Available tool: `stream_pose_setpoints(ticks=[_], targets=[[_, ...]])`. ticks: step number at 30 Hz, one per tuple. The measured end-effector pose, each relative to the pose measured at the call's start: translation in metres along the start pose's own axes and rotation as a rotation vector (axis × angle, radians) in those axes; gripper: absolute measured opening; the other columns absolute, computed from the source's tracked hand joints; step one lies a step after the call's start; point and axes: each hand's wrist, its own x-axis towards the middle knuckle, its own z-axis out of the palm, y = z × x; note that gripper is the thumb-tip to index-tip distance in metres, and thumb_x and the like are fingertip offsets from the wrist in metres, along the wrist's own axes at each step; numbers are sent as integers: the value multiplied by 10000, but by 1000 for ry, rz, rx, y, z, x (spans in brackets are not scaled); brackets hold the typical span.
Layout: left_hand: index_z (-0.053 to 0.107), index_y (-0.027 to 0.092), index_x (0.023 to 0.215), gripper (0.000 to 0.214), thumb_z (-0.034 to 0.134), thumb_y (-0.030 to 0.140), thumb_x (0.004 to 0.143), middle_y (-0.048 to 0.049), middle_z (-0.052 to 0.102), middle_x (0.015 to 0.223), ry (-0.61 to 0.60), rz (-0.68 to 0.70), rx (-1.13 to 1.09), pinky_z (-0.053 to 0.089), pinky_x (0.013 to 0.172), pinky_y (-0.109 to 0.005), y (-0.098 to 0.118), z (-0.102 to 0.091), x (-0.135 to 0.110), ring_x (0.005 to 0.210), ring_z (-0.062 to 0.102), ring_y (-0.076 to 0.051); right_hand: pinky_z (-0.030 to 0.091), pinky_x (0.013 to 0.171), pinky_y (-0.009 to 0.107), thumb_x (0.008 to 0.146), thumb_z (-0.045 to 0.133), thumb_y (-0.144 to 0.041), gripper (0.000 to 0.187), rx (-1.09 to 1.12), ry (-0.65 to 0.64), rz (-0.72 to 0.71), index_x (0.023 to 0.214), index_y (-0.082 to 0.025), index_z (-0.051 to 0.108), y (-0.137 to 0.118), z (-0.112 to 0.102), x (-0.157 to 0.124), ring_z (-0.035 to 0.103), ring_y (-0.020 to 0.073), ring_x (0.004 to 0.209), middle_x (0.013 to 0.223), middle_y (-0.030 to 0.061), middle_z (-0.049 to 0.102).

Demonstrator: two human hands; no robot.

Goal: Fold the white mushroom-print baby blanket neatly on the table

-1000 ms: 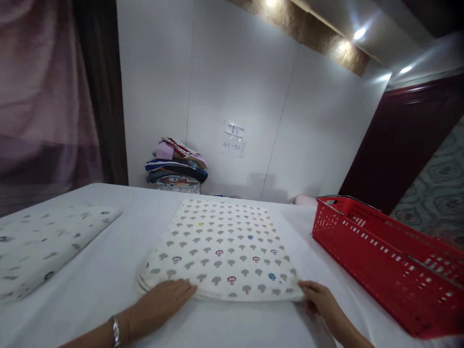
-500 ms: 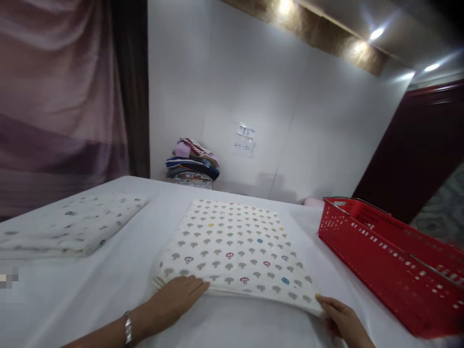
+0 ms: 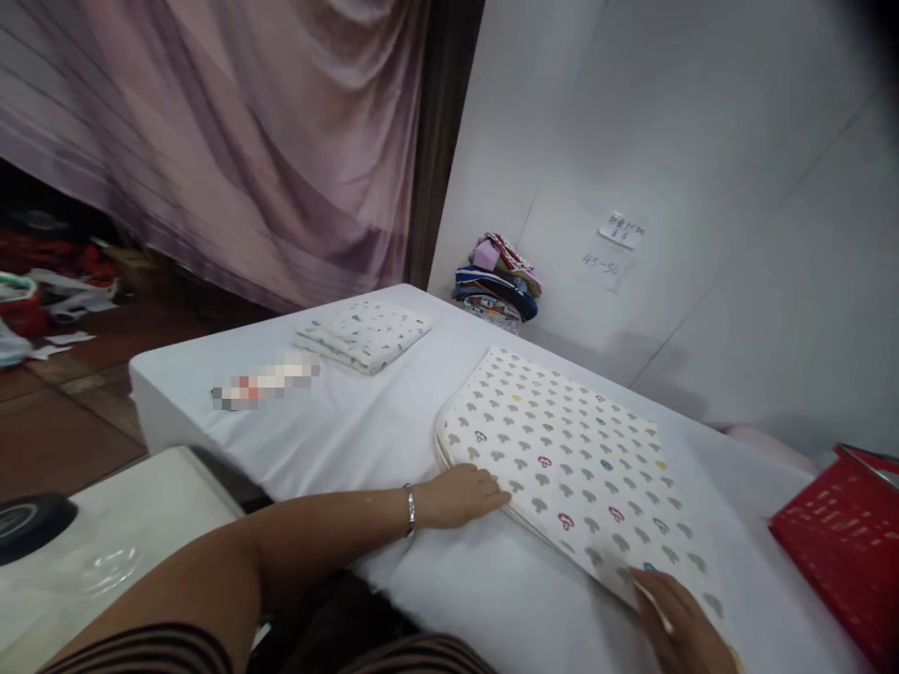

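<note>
A folded white cloth with a print of grey and coloured mushrooms [image 3: 554,449] lies on the table under a white cover [image 3: 383,440], to the left of the red perforated plastic basket [image 3: 835,552] and apart from it. At its side away from the basket, several layers show in a rounded fold. I judge that it is light, soft and without much stiffness, so it will bend and wrinkle easily; it should not break, but the layers may slide over one another. The left hand [image 3: 460,494], with a silver-coloured bracelet [image 3: 410,510] at the wrist, is the one farther from the basket; it lies flat, its fingers almost straight over the near edge, not closed around anything. The right hand [image 3: 681,618], nearer to the basket, has its fingers at the same edge, but it is blurred, and I cannot tell whether it pinches the cloth. A good hold would be, in my opinion, at both ends of this edge, thumb below and fingers above, with all layers taken together.
</note>
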Motion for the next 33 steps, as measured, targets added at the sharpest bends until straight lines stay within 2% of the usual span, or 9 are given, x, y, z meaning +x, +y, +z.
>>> stream_pose_setpoints(ticks=[5,10,13,16,19,22,24,28,33], targets=[[438,214,1149,273,383,163,887,-27,615,895,61,-126,-29,333,663,-290,4,2,1,803,531,-169,479,827,333,877,427,-269,284,123,-62,-247,1115,-217,573,-110,28,77,563,203,969,1053,78,606],[508,178,874,73,451,224,877,-11,603,759,96,-223,-7,350,653,-294,4,3,4,727,523,-160,455,735,324,842,472,-208,181,117,-193,-336,981,-173,583,-164,50,120,547,202,838,912,77,596],[521,177,872,105,532,275,836,-20,614,798,114,-259,-42,370,727,-315,-2,-4,-4,795,531,-175,445,712,311,857,447,-184,174,88,-252,-319,961,-167,586,-176,59,125,539,197,804,863,69,584],[535,179,973,199,564,293,813,-53,611,1012,195,-296,-122,350,875,-358,-13,-16,-25,989,512,-203,452,711,298,858,419,-157,241,100,-258,-299,1029,-178,588,-176,64,123,545,201,838,892,73,586],[531,186,1071,285,537,324,822,-83,550,1182,338,-589,-279,351,931,-379,-27,-23,-49,1105,476,-223,459,763,293,868,397,-180,293,175,-242,-272,1105,-206,568,-171,67,120,547,197,913,972,70,586],[563,165,1024,283,486,359,832,-83,630,1005,357,-1006,-586,454,780,-326,-38,-20,-61,906,590,-200,458,803,310,860,389,-188,335,202,-241,-257,1152,-224,550,-168,69,120,542,201,947,1018,67,584],[560,150,1023,314,498,372,811,-69,656,871,298,-1162,-870,482,635,-281,-42,-16,-58,723,623,-174,456,805,318,842,404,-184,369,196,-255,-257,1183,-229,535,-169,68,121,538,207,949,1031,70,584],[526,116,1009,336,559,353,773,-53,649,769,272,-1303,-1346,490,515,-239,-42,-16,-39,549,607,-135,445,794,304,813,446,-198,388,222,-326,-252,1189,-222,539,-179,60,129,539,206,942,1040,76,582],[425,120,1077,375,524,364,810,-16,617,655,341,-1394,-1455,507,522,-266,-38,-23,-27,496,590,-129,435,727,284,815,498,-330,331,478,-399,-149,1102,-196,594,-203,55,158,557,182,810,920,54,612]])
